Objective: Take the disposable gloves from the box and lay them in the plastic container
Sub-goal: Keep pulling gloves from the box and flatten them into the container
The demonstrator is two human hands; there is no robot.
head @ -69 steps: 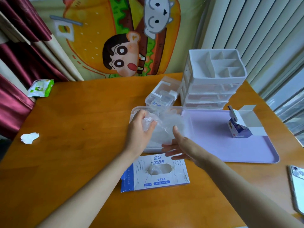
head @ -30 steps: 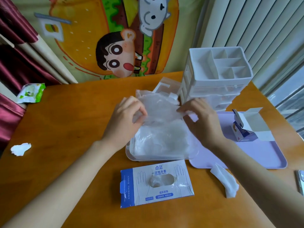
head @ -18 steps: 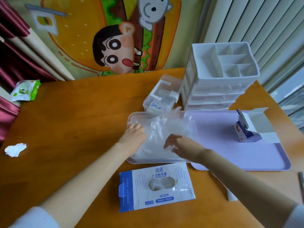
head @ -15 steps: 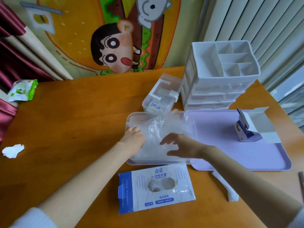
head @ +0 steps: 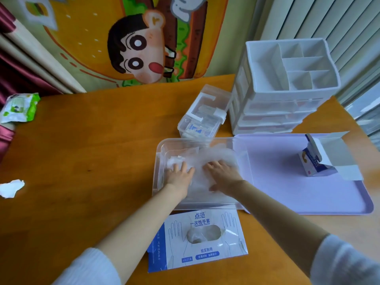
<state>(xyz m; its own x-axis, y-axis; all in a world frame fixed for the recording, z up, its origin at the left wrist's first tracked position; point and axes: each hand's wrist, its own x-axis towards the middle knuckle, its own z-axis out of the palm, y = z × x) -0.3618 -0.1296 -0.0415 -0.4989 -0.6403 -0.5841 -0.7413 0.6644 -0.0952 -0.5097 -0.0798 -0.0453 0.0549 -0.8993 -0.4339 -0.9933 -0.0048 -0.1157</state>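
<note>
1. Left hand (head: pixel 181 175): palm down, fingers straight and slightly spread, pressing on the gloves (head: pixel 216 156); nothing gripped.
2. Right hand (head: pixel 223 176): palm down, fingers straight, pressing on the same gloves just beside the other hand; nothing gripped.
3. Sleeves: pale, on both forearms at the bottom of the view.
4. Location of the gloves: inside the container (head: pixel 157 171), as a layer of clear crumpled film, puffed up loosely beyond the fingertips.
5. Build of the container: clear plastic, rectangular, shallow, open-topped. Right side meets the left edge of the tray (head: pixel 298 194); touching or overlapping, cannot tell which.
6. Nearer than the container, just beside its near rim: box (head: pixel 205 249), white and blue, lying flat. Oval opening in its top face, with clear film showing inside.
7. On the tray (lilac, flat), toward its far right: small carton (head: pixel 316 163), upright, flaps open.
8. Behind the tray: drawer unit (head: pixel 287 95), white, with a divided top and stacked drawers. Just left of it, behind the container: clear case (head: pixel 203 116).
9. Under everything: wooden table (head: pixel 92 157). At its far left corner: wipes pack (head: pixel 19 108). At its left edge, well apart from the container: paper scrap (head: pixel 11 188).
10. Behind the table: cartoon cloth (head: pixel 133 48); dark red curtain (head: pixel 18 75) to the left; blinds (head: pixel 339 21) to the right.
</note>
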